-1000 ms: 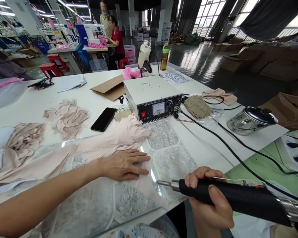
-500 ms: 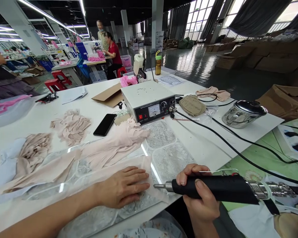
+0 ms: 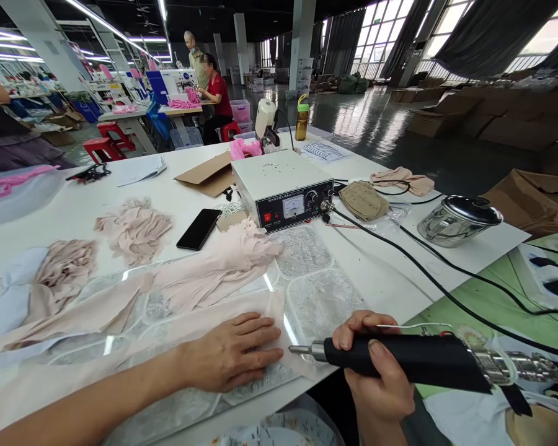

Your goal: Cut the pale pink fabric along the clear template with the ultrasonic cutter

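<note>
My left hand (image 3: 232, 356) lies flat, fingers stretched out, pressing a pale pink fabric piece (image 3: 134, 347) onto a clear glass sheet (image 3: 316, 297) on the white table (image 3: 381, 279). My right hand (image 3: 376, 378) is wrapped round a black handheld tool (image 3: 400, 359) with a metal tip pointing left, just off the fabric's right edge. A black cable (image 3: 423, 279) runs from the tool to a white control box (image 3: 286, 186) with a dial and red buttons.
Heaps of pink fabric pieces (image 3: 134, 229) and a black phone (image 3: 199, 228) lie to the left. A steel pot (image 3: 460, 220), cardboard (image 3: 209, 173) and a bottle (image 3: 301, 116) stand farther back. Other people (image 3: 214, 93) work at sewing tables behind.
The view shifted slightly. My right hand with the tool dropped and drew back toward the table's near edge a second ago; both hands have barely moved since.
</note>
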`<state>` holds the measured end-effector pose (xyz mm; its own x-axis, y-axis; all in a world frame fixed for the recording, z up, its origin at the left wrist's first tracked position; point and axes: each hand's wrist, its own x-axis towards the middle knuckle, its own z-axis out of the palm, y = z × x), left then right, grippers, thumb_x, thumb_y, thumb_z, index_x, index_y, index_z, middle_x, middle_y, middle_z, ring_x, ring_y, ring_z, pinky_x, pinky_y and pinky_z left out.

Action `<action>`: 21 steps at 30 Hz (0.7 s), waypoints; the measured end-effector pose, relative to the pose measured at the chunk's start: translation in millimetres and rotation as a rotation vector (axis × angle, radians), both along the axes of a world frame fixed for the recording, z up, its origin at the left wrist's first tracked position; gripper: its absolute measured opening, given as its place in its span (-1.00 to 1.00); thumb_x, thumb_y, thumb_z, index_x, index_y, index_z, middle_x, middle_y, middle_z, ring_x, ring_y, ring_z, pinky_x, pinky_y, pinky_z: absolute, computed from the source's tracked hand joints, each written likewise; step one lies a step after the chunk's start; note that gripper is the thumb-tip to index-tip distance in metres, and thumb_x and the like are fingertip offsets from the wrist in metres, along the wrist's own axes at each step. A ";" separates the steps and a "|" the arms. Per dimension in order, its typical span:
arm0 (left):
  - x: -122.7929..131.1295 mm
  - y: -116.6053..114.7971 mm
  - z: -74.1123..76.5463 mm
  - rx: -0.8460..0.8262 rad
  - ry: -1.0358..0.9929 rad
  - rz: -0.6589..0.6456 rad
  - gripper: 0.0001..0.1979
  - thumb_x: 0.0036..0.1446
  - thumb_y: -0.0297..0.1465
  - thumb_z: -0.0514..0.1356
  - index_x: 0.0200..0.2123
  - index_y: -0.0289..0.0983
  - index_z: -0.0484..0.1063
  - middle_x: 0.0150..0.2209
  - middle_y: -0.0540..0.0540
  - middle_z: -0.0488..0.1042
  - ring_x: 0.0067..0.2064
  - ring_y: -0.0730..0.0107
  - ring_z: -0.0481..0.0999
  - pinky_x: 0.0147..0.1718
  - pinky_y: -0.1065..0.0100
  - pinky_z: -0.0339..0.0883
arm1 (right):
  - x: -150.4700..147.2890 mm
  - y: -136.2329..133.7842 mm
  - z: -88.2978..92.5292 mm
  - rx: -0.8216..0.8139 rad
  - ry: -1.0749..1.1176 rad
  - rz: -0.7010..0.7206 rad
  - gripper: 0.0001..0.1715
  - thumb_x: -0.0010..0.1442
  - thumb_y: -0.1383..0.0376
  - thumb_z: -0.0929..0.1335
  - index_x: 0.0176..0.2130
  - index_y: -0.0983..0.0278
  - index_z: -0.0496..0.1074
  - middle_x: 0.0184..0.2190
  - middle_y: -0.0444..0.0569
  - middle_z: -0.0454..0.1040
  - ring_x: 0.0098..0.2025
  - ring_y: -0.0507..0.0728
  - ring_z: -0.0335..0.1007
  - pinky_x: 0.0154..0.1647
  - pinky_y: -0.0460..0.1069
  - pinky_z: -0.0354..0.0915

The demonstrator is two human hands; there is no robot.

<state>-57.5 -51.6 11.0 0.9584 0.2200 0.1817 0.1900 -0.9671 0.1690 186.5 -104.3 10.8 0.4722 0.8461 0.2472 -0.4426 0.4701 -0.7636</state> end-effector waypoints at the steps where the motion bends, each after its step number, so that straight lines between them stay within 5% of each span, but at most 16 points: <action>1: 0.1 0.0 -0.5 -0.002 0.002 -0.001 -0.64 0.40 -0.29 0.07 0.17 -0.30 0.35 0.19 -0.27 0.40 0.26 0.01 0.33 0.27 0.02 0.17 | 0.0 0.1 -0.3 -0.002 -0.004 0.000 -0.87 0.09 0.25 0.34 -0.31 0.23 0.43 -0.41 -0.14 0.34 -0.58 0.00 0.34 -0.56 -0.01 0.32; 21: 5.5 -3.9 -1.0 0.037 -0.010 -0.003 -0.68 0.40 -0.31 0.07 0.13 -0.30 0.36 0.11 -0.28 0.46 0.17 0.03 0.41 0.23 0.03 0.20 | 7.0 -8.4 5.2 -0.042 0.025 -0.057 -0.85 0.05 0.25 0.33 -0.33 0.24 0.44 -0.44 -0.14 0.32 -0.59 0.00 0.32 -0.57 -0.02 0.29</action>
<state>-52.1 -55.5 10.0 0.9572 0.2097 0.1993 0.1852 -0.9734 0.1346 193.5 -112.7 16.0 0.5258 0.8268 0.1996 -0.4354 0.4633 -0.7719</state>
